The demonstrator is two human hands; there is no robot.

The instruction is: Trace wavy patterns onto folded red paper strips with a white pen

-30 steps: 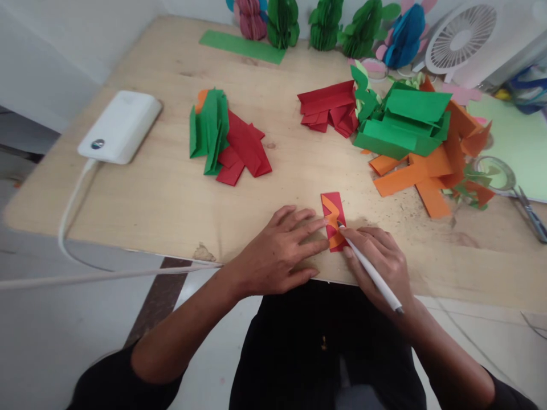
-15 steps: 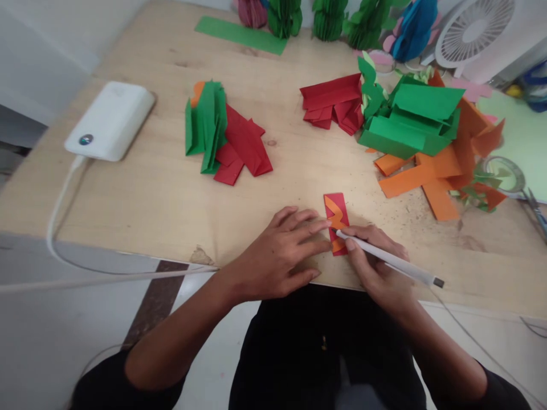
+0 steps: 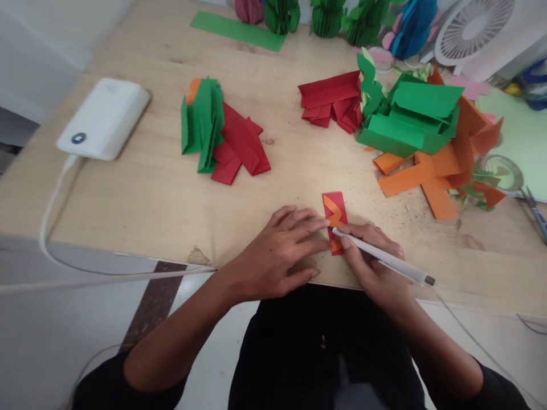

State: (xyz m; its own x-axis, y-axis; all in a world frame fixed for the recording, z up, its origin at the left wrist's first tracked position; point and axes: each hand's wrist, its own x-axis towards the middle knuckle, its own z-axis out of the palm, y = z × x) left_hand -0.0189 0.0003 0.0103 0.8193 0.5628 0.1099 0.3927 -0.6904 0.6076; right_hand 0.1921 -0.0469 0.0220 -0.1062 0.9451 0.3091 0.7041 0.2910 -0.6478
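In the head view, a small red paper strip (image 3: 341,200) lies on the table near its front edge, with a wavy orange paper cutout (image 3: 335,214) on top. My left hand (image 3: 290,247) rests flat from the left with fingers spread, its fingertips pressing on the cutout. My right hand (image 3: 376,259) is closed round a white pen (image 3: 384,257). The pen's tip touches the paper at the cutout's edge, close to my left fingertips. Part of the cutout's middle is hidden by my fingers and the pen tip.
Green folded paper (image 3: 209,122) and red folded paper (image 3: 243,142) lie at the left. More red (image 3: 331,102), green (image 3: 410,117) and orange paper (image 3: 438,176) is heaped at right. A white power bank (image 3: 105,119), scissors (image 3: 534,208), tape roll (image 3: 515,171) and fan (image 3: 474,31) stand around.
The pen tip has shifted very slightly along the cutout's edge, and the pen with my right hand has moved a little left. The whole view has drifted slightly; my left hand stays in place.
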